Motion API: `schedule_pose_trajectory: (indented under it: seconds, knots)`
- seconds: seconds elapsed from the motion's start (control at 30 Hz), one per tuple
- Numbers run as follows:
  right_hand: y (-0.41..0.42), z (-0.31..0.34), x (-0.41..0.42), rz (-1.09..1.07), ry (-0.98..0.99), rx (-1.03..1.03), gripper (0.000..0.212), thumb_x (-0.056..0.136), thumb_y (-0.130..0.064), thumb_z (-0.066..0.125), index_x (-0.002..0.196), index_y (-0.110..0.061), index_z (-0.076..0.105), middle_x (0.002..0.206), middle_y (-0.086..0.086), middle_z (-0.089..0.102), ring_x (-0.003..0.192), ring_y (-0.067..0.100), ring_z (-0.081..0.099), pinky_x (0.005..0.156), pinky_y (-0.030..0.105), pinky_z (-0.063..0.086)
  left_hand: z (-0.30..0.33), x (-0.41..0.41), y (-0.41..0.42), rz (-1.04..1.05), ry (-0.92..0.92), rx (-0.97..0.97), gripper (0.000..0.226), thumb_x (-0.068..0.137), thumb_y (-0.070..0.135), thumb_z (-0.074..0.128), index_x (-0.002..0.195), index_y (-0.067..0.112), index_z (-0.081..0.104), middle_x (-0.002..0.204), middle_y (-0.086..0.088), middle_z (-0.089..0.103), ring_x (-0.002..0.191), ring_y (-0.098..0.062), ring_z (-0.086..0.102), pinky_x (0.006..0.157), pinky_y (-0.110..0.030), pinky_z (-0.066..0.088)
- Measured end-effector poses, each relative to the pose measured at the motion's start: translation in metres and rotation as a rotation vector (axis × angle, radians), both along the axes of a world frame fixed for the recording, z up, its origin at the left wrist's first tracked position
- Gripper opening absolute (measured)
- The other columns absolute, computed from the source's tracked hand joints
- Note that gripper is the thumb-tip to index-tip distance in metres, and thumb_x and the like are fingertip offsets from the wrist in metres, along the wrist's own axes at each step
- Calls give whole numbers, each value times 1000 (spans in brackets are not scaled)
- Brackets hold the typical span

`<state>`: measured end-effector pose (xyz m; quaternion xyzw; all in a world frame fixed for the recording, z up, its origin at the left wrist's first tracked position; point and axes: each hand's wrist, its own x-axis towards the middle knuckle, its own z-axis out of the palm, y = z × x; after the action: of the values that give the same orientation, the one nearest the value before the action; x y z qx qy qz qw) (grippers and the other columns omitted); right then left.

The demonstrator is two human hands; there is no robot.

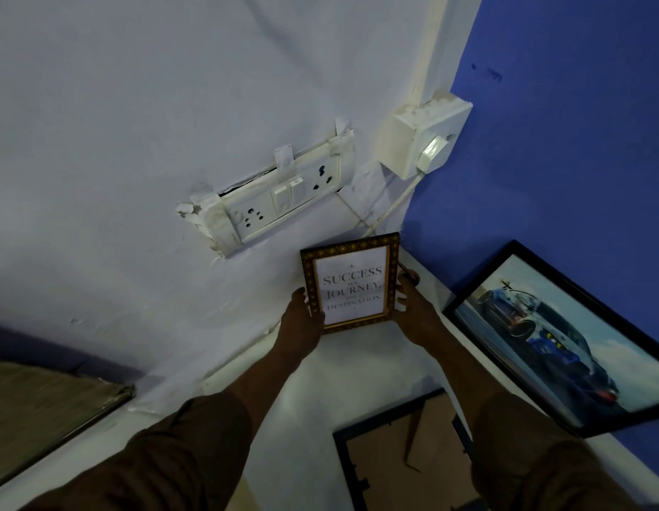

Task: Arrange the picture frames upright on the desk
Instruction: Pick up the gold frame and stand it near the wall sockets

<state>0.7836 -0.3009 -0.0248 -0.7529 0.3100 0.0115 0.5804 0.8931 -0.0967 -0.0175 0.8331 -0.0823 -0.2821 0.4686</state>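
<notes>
A small gold-patterned frame (351, 282) with a "Success is a journey" print stands upright at the back of the white desk (361, 366), near the wall corner. My left hand (302, 319) grips its left edge and my right hand (412, 307) grips its right edge. A large black frame with a car picture (563, 341) leans upright against the blue wall on the right. Another black frame (405, 448) lies face down on the desk in front, its brown backing and stand showing, partly hidden by my right sleeve.
A taped white socket and switch panel (280, 199) sits on the pale wall above the small frame. A white switch box (425, 138) with a cable is in the corner. A dark-edged brown board (51, 403) lies at the left.
</notes>
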Motion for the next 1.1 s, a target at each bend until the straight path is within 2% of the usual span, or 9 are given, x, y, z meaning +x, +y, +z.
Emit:
schedule_pose_trajectory:
  seconds: [0.1, 0.2, 0.3, 0.43, 0.57, 0.7, 0.83, 0.97, 1.1]
  knots:
    - [2, 0, 0, 17, 29, -43, 80, 94, -11, 65, 157, -20, 17, 152, 6, 39, 126, 12, 41, 102, 28, 39, -2, -1, 3, -13, 16, -17, 56, 97, 8, 56, 149, 15, 38, 143, -7, 56, 130, -24, 55, 92, -33, 52]
    - [1, -1, 0, 30, 39, -66, 81, 93, -8, 66, 157, -20, 18, 154, 8, 39, 130, 17, 43, 109, 36, 41, -3, -2, 3, -33, 19, -36, 55, 98, 11, 57, 149, 15, 37, 141, -6, 56, 129, -23, 55, 96, -36, 52]
    - [1, -1, 0, 33, 38, -73, 81, 92, -6, 67, 156, -21, 21, 153, 9, 41, 131, 16, 43, 111, 42, 42, -3, -2, 2, -38, 29, -39, 57, 99, 13, 59, 150, 15, 35, 134, -3, 57, 120, -15, 55, 90, -31, 49]
    - [3, 0, 1, 26, 57, -94, 82, 93, -12, 67, 157, -16, 16, 157, 10, 33, 140, 23, 38, 109, 33, 36, -7, 0, 5, -20, 40, -7, 73, 97, 18, 63, 158, 14, 23, 153, -10, 49, 137, -27, 51, 104, -39, 49]
    - [4, 1, -9, 24, 79, -132, 82, 94, -16, 67, 157, -14, 15, 157, 10, 34, 141, 26, 38, 110, 31, 32, -6, -4, 10, -7, 67, 16, 79, 98, 19, 64, 160, 13, 17, 159, -11, 41, 141, -29, 46, 106, -36, 45]
    - [8, -6, -46, -46, 157, -154, 84, 92, -22, 69, 158, -18, 17, 159, 11, 34, 141, 27, 38, 119, 42, 30, -10, -23, 16, -36, 106, 48, 82, 97, 22, 66, 161, 13, 15, 160, -11, 38, 143, -29, 43, 114, -40, 40]
    - [28, -8, -97, -156, 169, -107, 80, 92, -23, 69, 157, -20, 23, 156, 10, 38, 138, 25, 42, 116, 41, 35, -16, -52, 23, -129, 127, 126, 77, 99, 24, 63, 159, 11, 17, 159, -13, 38, 142, -28, 42, 102, -25, 37]
    - [59, -12, -170, -242, 222, -122, 72, 96, -20, 62, 157, -18, 23, 155, 12, 38, 136, 25, 45, 110, 29, 34, -25, -89, 32, -304, 234, 219, 79, 96, 30, 66, 159, 14, 22, 161, -15, 35, 144, -29, 40, 111, -30, 38]
    - [100, -18, -229, -390, 336, -135, 67, 97, -23, 59, 155, -17, 28, 152, 13, 42, 135, 26, 47, 112, 35, 38, -37, -128, 35, -505, 261, 331, 72, 94, 33, 67, 155, 13, 34, 156, -13, 43, 139, -29, 47, 109, -32, 40]
